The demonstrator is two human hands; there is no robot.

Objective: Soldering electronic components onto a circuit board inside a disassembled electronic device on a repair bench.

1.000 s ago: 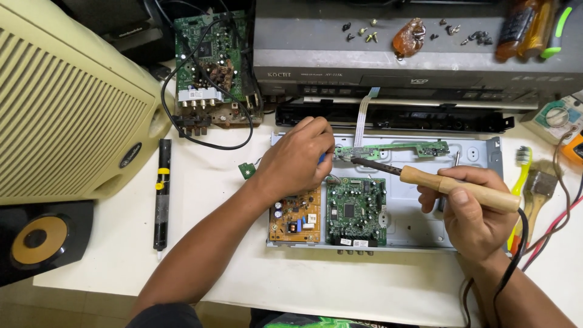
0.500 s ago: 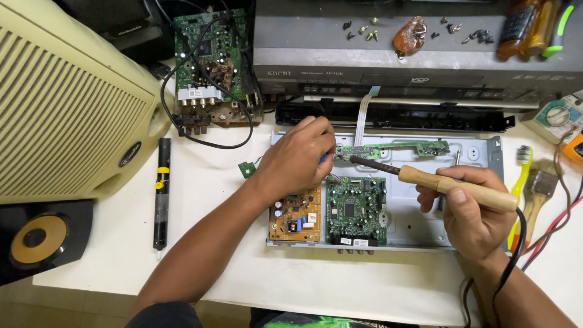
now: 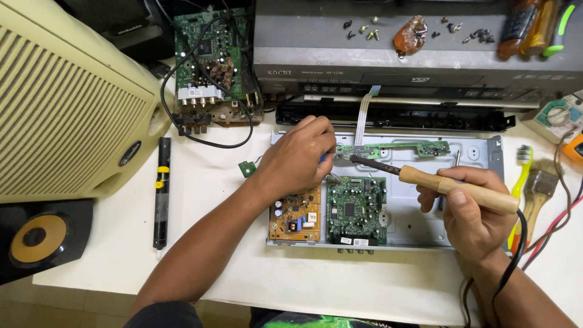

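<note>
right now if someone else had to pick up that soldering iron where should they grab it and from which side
By the wooden handle, from the right, cord end. The soldering iron lies nearly level, its dark metal shaft and tip pointing left at the narrow green board, so that end is probably hot. The right hand already wraps the handle's middle; the left hand rests by the tip.

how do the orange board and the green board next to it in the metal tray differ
The orange board is smaller and partly covered by the left hand; the green board is larger and fully in view. The orange board carries tall parts such as round capacitors, while the green board holds flat chips, with a big square one near its middle. Both lie flat, side by side, in the metal tray.
</note>
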